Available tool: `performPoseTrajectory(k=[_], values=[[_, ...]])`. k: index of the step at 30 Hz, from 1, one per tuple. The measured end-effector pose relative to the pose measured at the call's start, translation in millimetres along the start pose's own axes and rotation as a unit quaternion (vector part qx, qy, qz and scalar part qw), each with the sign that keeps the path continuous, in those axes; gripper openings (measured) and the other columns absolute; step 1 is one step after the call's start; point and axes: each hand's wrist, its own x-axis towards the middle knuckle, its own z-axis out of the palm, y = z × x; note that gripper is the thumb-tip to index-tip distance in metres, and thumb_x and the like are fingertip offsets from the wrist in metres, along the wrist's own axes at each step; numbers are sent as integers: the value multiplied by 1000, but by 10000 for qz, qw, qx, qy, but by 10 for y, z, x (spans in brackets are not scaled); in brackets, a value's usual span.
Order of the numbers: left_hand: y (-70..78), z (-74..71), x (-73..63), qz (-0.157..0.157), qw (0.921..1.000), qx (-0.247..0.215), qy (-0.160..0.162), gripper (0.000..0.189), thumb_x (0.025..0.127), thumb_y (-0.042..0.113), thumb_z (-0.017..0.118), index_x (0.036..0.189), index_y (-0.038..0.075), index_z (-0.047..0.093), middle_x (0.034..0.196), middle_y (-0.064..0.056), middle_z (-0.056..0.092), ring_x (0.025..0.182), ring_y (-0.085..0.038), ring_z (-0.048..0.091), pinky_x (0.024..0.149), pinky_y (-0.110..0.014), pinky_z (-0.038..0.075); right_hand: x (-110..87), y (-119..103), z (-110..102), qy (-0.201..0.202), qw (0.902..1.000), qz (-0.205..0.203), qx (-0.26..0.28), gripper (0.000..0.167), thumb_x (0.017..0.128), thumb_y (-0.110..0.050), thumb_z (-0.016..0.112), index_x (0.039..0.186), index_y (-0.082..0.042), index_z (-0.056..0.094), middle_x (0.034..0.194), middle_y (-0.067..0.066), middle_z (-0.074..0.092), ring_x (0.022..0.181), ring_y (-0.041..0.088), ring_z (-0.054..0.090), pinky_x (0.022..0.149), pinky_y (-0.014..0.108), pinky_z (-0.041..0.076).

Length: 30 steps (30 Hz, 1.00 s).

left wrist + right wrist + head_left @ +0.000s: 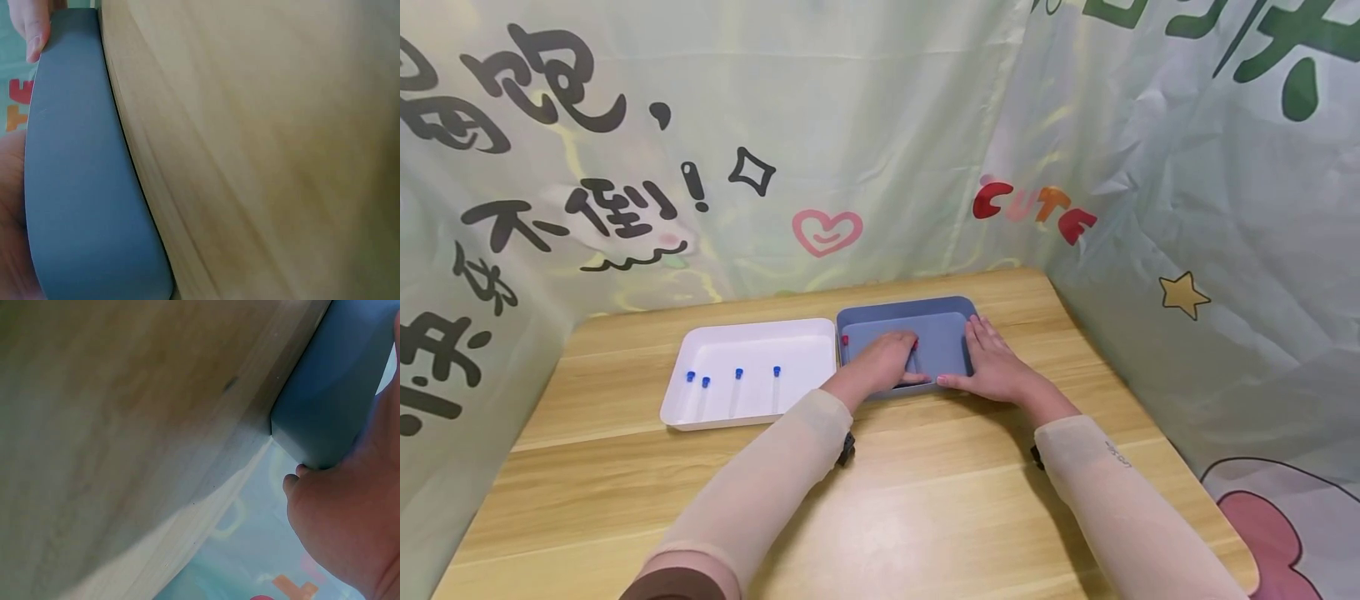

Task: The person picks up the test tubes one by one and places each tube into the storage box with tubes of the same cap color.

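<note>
In the head view, my left hand [887,358] reaches over the front rim into the blue-grey tray [942,327]. Its thumb is stretched apart from its fingers, beside a tube with a red cap [915,343]; whether a fingertip touches the tube is hard to see. Another red cap [846,340] shows at that tray's left side, the rest of it partly hidden. My right hand [996,362] rests on the tray's front right corner, fingers straight along the right wall and thumb at the front rim. The right wrist view shows this hand [350,519] against the tray's outer wall [340,381].
A white tray [760,340] stands directly left of the blue-grey one. Several clear tubes with blue caps [739,373] lie spaced out in it. Both trays sit on a wooden table [880,500], with printed cloth [880,150] hanging behind and at the sides.
</note>
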Motion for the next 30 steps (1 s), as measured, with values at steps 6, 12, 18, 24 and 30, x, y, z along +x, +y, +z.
performPoseTrajectory(k=[6, 12, 18, 24, 30], values=[[12, 3, -9, 99, 9996, 272, -47, 78, 103, 56, 70, 156, 3, 51, 167, -15, 51, 157, -31, 48, 133, -39, 38, -15, -9, -16, 4, 10000, 0, 6, 134, 93, -85, 58, 170, 7, -1, 182, 25, -10, 171, 44, -11, 139, 64, 5], [24, -11, -18, 166, 9993, 329, 24, 79, 102, 55, 71, 156, 0, 51, 167, -17, 51, 157, -32, 48, 134, -39, 38, -16, -14, -17, 12, 10000, -9, 9, 134, 93, -85, 58, 171, 7, -1, 182, 25, -10, 171, 44, -11, 139, 64, 6], [30, -21, -27, 137, 9995, 283, -20, 80, 102, 55, 72, 157, 1, 50, 168, -17, 49, 158, -32, 46, 134, -40, 36, -14, -15, -6, 25, 10000, -27, 58, 134, 93, -85, 58, 171, 7, 0, 182, 26, -9, 171, 45, -10, 139, 64, 6], [7, 1, -12, 109, 9992, 379, -47, 83, 103, 57, 70, 159, 2, 48, 170, -16, 47, 160, -32, 44, 135, -40, 36, -13, -16, -3, 49, 10000, -44, 36, 132, 94, -83, 59, 170, 8, 1, 182, 27, -9, 170, 46, -9, 139, 65, 5], [-8, 16, -6, 106, 9994, 340, -51, 81, 102, 59, 70, 158, 3, 50, 170, -15, 47, 160, -31, 44, 135, -39, 36, -2, -13, -1, 35, 10000, -34, 24, 131, 94, -82, 60, 171, 7, 1, 182, 27, -8, 171, 46, -9, 139, 65, 5]])
